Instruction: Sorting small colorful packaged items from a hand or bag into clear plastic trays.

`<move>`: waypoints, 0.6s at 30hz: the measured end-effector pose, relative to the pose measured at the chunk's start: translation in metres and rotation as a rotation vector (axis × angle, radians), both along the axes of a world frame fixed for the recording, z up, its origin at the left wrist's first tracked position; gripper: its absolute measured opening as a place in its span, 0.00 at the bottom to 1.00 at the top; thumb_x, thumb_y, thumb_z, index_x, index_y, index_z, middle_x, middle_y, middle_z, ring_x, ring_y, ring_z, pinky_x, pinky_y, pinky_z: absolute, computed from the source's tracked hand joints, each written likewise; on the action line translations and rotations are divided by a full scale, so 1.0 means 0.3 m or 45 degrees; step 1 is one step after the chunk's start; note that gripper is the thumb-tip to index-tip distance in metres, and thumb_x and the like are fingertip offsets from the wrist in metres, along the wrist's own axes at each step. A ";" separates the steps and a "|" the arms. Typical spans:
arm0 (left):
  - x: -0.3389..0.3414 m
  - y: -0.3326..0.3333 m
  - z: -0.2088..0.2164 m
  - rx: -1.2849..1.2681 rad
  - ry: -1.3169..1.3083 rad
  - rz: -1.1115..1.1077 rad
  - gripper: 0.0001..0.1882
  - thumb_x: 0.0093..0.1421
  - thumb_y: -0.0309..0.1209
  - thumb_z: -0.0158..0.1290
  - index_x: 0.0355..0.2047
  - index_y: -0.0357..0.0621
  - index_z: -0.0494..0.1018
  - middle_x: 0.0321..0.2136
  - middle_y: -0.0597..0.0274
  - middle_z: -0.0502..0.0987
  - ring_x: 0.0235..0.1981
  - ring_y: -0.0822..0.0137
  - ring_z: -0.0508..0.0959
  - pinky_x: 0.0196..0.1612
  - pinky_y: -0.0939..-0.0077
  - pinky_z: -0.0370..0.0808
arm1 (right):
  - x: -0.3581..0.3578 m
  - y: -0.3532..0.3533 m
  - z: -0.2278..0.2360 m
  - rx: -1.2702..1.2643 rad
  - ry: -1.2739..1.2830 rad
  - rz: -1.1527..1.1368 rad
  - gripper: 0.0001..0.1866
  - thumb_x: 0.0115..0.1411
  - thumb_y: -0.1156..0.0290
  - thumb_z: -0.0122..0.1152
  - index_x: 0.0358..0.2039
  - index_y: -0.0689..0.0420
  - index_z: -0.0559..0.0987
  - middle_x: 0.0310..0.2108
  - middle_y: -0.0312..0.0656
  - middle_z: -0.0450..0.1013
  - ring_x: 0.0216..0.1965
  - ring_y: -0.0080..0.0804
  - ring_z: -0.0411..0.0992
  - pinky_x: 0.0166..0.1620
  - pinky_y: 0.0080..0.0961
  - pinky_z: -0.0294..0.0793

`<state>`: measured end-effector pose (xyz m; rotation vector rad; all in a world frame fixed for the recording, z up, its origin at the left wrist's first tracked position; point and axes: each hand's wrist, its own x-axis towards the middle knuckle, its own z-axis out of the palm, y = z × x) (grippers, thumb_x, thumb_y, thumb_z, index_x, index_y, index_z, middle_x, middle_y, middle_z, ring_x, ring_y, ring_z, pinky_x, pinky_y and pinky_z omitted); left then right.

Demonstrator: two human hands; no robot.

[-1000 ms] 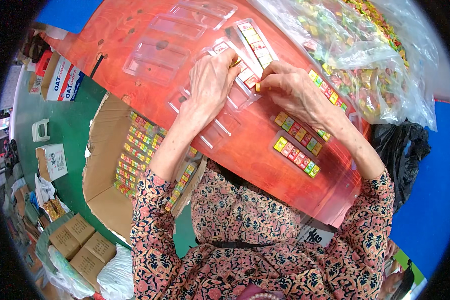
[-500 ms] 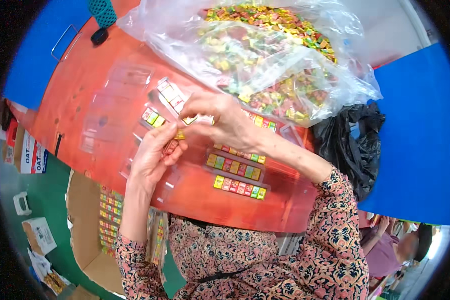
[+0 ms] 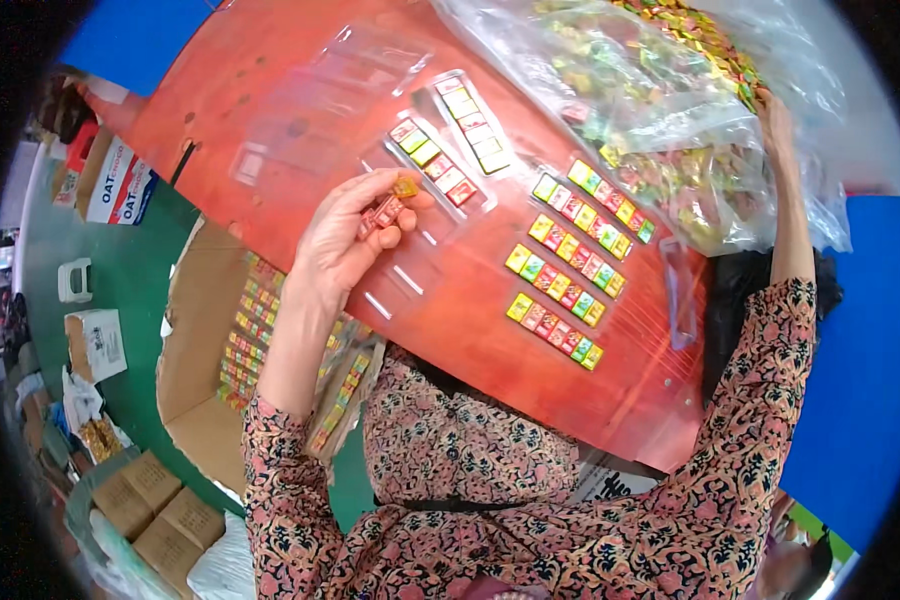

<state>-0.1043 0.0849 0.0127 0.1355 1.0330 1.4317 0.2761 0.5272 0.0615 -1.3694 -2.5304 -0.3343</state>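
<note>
My left hand (image 3: 342, 235) is closed around a few small wrapped sweets (image 3: 386, 211), red ones plus a yellow one at the fingertips. It hovers over a clear plastic tray (image 3: 407, 280) whose upper slot bears a row of red and yellow sweets (image 3: 436, 165); a slot beside the hand looks bare. Beyond lies a slim clear holder (image 3: 473, 124) with another row. At the far right my right hand (image 3: 773, 112) reaches to the heap of loose sweets (image 3: 705, 32) in a big clear plastic bag (image 3: 670, 190); its fingers are mostly hidden there.
Several filled rows of sweets (image 3: 555, 330) lie right of centre on the red table (image 3: 450, 330). More clear trays (image 3: 320, 95) lie far left. Below the table's left edge stands an open cardboard box (image 3: 195, 330) of packed sweets. A black bag (image 3: 735, 290) is at right.
My right hand has left the left hand and gone far right to the heap in the bag. The left hand keeps its sweets. The whole view has turned and shifted.
</note>
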 end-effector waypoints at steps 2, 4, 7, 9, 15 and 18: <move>-0.004 -0.010 -0.004 -0.032 0.028 0.013 0.12 0.61 0.31 0.47 0.37 0.33 0.72 0.28 0.49 0.77 0.21 0.71 0.75 0.16 0.88 0.70 | 0.014 0.018 -0.017 0.036 0.065 0.021 0.15 0.56 0.64 0.50 0.37 0.60 0.77 0.35 0.53 0.74 0.39 0.49 0.72 0.41 0.38 0.69; -0.009 -0.021 -0.015 0.000 0.039 -0.002 0.12 0.61 0.31 0.47 0.38 0.33 0.72 0.29 0.49 0.77 0.21 0.72 0.75 0.17 0.87 0.71 | 0.017 0.023 -0.031 0.076 0.129 0.038 0.15 0.56 0.64 0.51 0.38 0.60 0.76 0.36 0.53 0.74 0.40 0.48 0.72 0.42 0.37 0.69; -0.012 -0.032 -0.012 -0.001 0.046 -0.012 0.12 0.61 0.31 0.46 0.39 0.34 0.72 0.30 0.49 0.77 0.21 0.72 0.76 0.19 0.87 0.73 | -0.002 0.020 -0.036 -0.039 0.165 0.067 0.15 0.56 0.68 0.52 0.41 0.62 0.75 0.40 0.51 0.73 0.42 0.46 0.71 0.45 0.34 0.68; -0.005 -0.031 -0.009 0.009 0.054 -0.017 0.13 0.61 0.31 0.46 0.40 0.34 0.72 0.31 0.49 0.77 0.22 0.72 0.76 0.20 0.87 0.73 | 0.014 0.035 -0.038 -0.021 0.120 0.024 0.17 0.56 0.67 0.54 0.43 0.63 0.74 0.40 0.49 0.74 0.42 0.41 0.72 0.45 0.32 0.68; 0.003 -0.025 -0.010 0.061 0.025 -0.054 0.15 0.62 0.33 0.46 0.42 0.34 0.71 0.32 0.49 0.77 0.24 0.71 0.78 0.21 0.86 0.76 | 0.054 0.063 0.004 -0.234 0.847 -0.002 0.18 0.58 0.60 0.55 0.44 0.59 0.76 0.36 0.38 0.75 0.38 0.25 0.71 0.41 0.22 0.68; 0.002 -0.033 -0.008 0.060 -0.017 -0.063 0.15 0.62 0.33 0.45 0.43 0.33 0.70 0.33 0.47 0.77 0.26 0.69 0.79 0.23 0.84 0.77 | -0.011 -0.034 0.074 -0.431 1.181 0.002 0.17 0.59 0.59 0.54 0.44 0.57 0.77 0.36 0.36 0.75 0.37 0.19 0.70 0.39 0.16 0.67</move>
